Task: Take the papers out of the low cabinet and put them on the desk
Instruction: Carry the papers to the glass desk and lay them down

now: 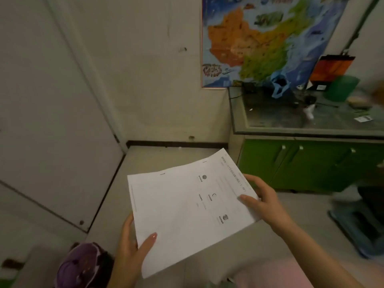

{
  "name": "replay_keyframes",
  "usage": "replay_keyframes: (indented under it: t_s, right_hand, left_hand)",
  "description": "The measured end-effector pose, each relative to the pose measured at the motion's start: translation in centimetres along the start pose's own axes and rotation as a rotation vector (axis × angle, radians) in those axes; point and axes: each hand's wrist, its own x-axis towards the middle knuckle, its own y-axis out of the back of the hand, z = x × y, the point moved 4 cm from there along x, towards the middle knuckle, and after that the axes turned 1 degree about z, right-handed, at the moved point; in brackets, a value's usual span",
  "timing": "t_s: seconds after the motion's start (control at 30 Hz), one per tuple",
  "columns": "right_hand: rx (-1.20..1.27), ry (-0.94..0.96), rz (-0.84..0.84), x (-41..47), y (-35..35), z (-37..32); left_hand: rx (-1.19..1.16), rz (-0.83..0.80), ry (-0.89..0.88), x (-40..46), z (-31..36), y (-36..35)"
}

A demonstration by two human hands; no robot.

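A stack of white printed papers (187, 208) is held flat in front of me, above the floor. My left hand (133, 244) grips its near left corner, thumb on top. At the right edge, my right hand (264, 202) holds the stack with the thumb pressed on the top sheet. The low green cabinet (307, 165) stands at the right with its doors closed. Its glass-covered top (291, 119) lies beyond and to the right of the papers.
On the cabinet top lie a blue plastic bag (279, 84), a green container (340, 88), an orange box (330, 67) and small scraps. A colourful map (264, 38) hangs on the wall. A purple item (83, 265) sits at bottom left, a white door (52, 121) at left.
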Motion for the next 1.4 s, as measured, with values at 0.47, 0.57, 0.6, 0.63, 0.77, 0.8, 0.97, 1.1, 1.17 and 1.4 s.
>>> replay_keyframes:
  t_s: [0.47,0.57,0.6,0.63,0.77,0.8,0.97,1.1,1.17,1.4]
  right_hand:
    - [0.085,-0.166,0.355,23.4,16.5,3.9]
    - [0.065,-0.217,0.417,28.8,19.8,4.8]
    - [0.044,-0.231,0.438,30.8,20.9,5.3]
    - [0.020,-0.247,0.454,32.8,22.0,5.8]
    - [-0.008,-0.319,0.493,40.3,25.2,8.0]
    - [-0.016,-0.340,0.503,41.9,25.9,8.6]
    - [-0.088,-0.403,0.482,48.3,29.3,11.4]
    - [-0.119,-0.492,0.442,51.9,31.4,13.8]
    - [-0.129,-0.531,0.406,53.4,32.4,14.9]
    - [-0.341,-0.608,0.270,56.1,34.1,17.4]
  left_hand:
    - [0.132,-0.304,-0.041,28.1,6.3,-26.0]
    - [0.157,-0.354,-0.014,33.7,6.9,-31.7]
    - [0.162,-0.377,-0.012,35.7,6.9,-33.6]
    - [0.178,-0.400,-0.002,37.4,6.8,-35.5]
    - [0.233,-0.485,0.021,44.5,6.2,-42.5]
    - [0.235,-0.508,0.037,46.1,6.1,-44.1]
    - [0.275,-0.562,0.160,52.1,4.4,-50.2]
    - [0.299,-0.510,0.283,54.4,3.1,-53.7]
    - [0.309,-0.482,0.297,54.8,2.8,-55.4]
    - [0.444,-0.304,0.307,54.4,1.2,-57.7]
